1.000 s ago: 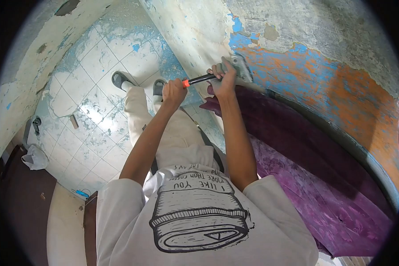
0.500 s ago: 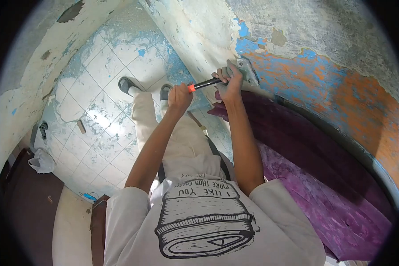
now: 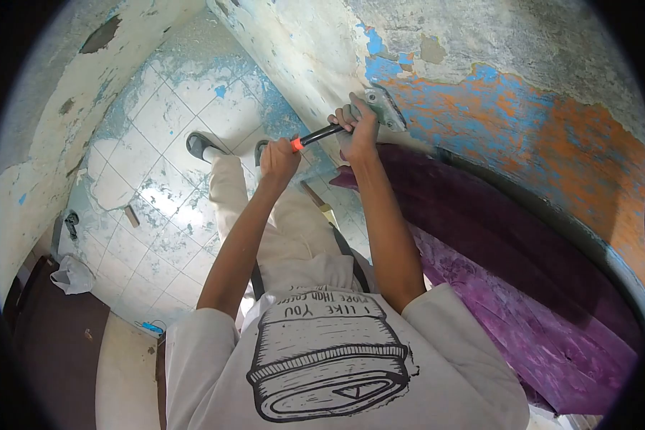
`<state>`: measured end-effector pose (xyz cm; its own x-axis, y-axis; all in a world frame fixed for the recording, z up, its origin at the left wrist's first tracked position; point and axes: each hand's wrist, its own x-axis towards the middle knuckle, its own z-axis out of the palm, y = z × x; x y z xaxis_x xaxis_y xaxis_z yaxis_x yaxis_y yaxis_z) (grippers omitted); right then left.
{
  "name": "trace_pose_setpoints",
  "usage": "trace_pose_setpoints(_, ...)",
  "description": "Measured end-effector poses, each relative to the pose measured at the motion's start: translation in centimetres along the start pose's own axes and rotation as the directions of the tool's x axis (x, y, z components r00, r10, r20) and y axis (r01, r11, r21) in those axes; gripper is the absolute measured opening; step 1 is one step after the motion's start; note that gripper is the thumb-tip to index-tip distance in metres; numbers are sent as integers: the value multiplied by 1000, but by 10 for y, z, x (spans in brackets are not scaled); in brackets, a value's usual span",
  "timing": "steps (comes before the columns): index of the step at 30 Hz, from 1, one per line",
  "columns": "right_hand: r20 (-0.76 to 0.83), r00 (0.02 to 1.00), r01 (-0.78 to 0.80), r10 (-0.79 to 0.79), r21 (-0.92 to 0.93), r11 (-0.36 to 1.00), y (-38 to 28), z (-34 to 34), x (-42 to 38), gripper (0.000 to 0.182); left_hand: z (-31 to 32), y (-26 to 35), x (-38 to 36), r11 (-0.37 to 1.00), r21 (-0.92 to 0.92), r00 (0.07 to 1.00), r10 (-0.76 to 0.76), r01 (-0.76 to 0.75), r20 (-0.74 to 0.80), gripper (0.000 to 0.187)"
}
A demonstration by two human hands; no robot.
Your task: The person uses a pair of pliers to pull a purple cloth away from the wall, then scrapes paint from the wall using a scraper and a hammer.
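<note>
My left hand is wrapped around the lower end of a long-handled scraper, by the red-orange band on its black handle. Higher up, my right hand grips the same handle close to the head. The scraper's flat metal head lies against the wall, at the edge between pale plaster and a patch of peeling blue and orange paint. My fingers partly cover the handle and the near side of the head.
A purple cover is draped over something bulky along the right wall. On the paint-spattered tile floor lie a small brown block, a white plastic bag and a blue item. A brown panel stands lower left.
My view has turned slightly, so hands, scraper and wall patch all appear a little further left. Both hands keep their grip, and the head stays by the same paint edge.
</note>
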<state>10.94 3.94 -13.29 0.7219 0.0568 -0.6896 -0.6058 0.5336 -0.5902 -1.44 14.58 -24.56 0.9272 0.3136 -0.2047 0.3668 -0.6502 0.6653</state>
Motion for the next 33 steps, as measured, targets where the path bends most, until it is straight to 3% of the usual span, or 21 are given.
trace_pose_setpoints(5, 126, 989, 74, -80, 52, 996, -13, 9, -9, 43, -4, 5, 13, 996, 50, 996, 73, -71, -55, 38)
trace_pose_setpoints(13, 59, 998, 5, -7, 25, 1000, 0, 4, 3, 42, 8, -11, 10, 995, 90, 999, 37, -34, -34, 34)
trace_pose_setpoints(15, 138, 988, 64, -71, 52, 997, -16, 9, -8, 43, 10, -4, 18, 985, 63, 969, 172, -163, -179, 35)
trace_pose_setpoints(19, 148, 986, 82, -77, -23, 996, -12, 2, -2, 44, 16, -1, 19, 990, 37, 977, 141, -137, -160, 35)
trace_pose_setpoints(21, 136, 990, 47, -44, -13, 999, -3, -3, 4, 44, 16, -4, 10, 1000, 14, 1000, 3, -3, 19, 34)
trace_pose_setpoints(25, 84, 995, -48, 46, 20, 999, 1, -6, 8, 46, -3, 1, 7, 993, 25, 986, -114, 112, 119, 41)
trace_pose_setpoints(28, 114, 993, -22, 17, 45, 999, 2, -3, 10, 45, -5, -9, 16, 999, 54, 999, -14, 11, 43, 30)
trace_pose_setpoints(33, 128, 992, -17, 8, 74, 997, 4, -4, 13, 39, -5, -10, 22, 996, 81, 998, -38, 33, 49, 29)
